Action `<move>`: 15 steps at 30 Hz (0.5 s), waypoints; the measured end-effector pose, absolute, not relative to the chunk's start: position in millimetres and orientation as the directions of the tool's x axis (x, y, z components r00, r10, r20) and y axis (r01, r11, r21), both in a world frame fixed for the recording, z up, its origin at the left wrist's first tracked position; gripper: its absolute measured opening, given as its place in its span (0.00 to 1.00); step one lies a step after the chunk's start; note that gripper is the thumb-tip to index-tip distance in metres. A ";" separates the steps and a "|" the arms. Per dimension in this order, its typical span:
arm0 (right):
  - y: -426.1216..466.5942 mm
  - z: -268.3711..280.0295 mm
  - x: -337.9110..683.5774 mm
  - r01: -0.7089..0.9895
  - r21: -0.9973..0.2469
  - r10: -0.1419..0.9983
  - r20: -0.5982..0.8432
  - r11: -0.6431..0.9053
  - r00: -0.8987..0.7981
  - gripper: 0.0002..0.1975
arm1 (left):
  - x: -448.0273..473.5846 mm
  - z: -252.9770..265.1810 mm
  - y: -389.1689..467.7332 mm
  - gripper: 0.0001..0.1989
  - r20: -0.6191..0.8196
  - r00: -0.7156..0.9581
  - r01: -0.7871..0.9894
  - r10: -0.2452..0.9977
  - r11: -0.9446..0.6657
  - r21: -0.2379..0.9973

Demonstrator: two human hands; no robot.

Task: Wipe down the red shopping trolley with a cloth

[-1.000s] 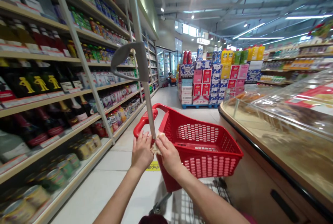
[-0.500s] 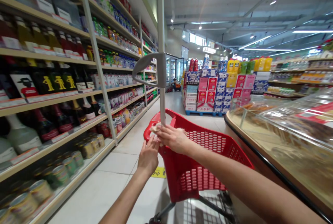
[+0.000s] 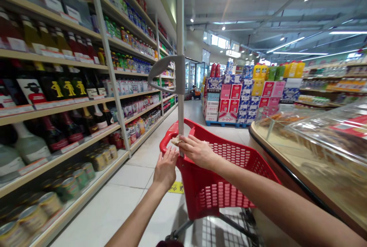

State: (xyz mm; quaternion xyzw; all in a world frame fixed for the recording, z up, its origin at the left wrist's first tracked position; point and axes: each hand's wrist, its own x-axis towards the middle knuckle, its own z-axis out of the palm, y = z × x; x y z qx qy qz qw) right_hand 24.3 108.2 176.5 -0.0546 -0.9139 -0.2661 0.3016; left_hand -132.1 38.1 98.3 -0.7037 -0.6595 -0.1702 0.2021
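A red plastic shopping cart (image 3: 218, 197) stands before me, with a grey upright pole (image 3: 180, 113) rising at its handle corner. My right hand (image 3: 197, 152) is closed on a crumpled, pale cloth (image 3: 176, 140), pressed against the red handle beside the pole's base. Part of the cloth is hidden under the fingers. My left hand (image 3: 165, 167) rests on the near side of that handle corner, just below the cloth. Its fingers are stretched out over the red plastic, and the thumb is hidden.
A grey hook-shaped bracket (image 3: 169, 74) juts from the pole. Shelves of bottles and cans (image 3: 69, 101) line the left side. A curved glass food counter (image 3: 286, 140) borders the cart's right. Stacked drink cartons (image 3: 229, 101) stand ahead, and a crouching person (image 3: 196, 92) is farther back.
The view has shifted slightly, so the cart and shelves sit a little farther right. My right hand stays on the cloth and my left hand on the handle corner, with little movement.
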 end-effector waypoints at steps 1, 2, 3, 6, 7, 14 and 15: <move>107.5 179.8 24.3 0.285 0.434 -0.041 0.604 0.854 -0.796 0.16 | -131.5 98.8 37.6 0.26 0.503 0.072 0.997 0.861 -0.049 -0.060; 107.3 187.2 23.3 0.323 0.404 -0.017 0.646 0.856 -0.763 0.17 | -130.8 99.1 37.2 0.27 0.502 0.073 0.997 0.862 -0.049 -0.060; 107.4 196.0 21.8 0.359 0.369 0.004 0.693 0.857 -0.721 0.17 | -130.3 99.2 36.9 0.27 0.502 0.074 0.997 0.862 -0.052 -0.059; 104.5 198.0 17.4 0.410 0.282 0.056 0.763 0.868 -0.644 0.18 | -129.5 98.5 36.8 0.27 0.512 0.076 0.997 0.856 -0.060 -0.047; 101.0 183.3 17.3 0.403 0.272 0.068 0.752 0.874 -0.656 0.17 | -129.4 98.3 36.8 0.27 0.515 0.076 0.997 0.854 -0.064 -0.040; 60.4 3.0 31.8 0.400 0.163 0.244 0.571 0.902 -0.784 0.14 | -126.7 102.0 33.0 0.28 0.489 0.056 0.998 0.871 -0.061 -0.007; 58.1 -0.8 31.8 0.403 0.142 0.257 0.573 0.904 -0.778 0.15 | -126.4 102.1 32.8 0.28 0.487 0.059 0.998 0.871 -0.061 -0.011</move>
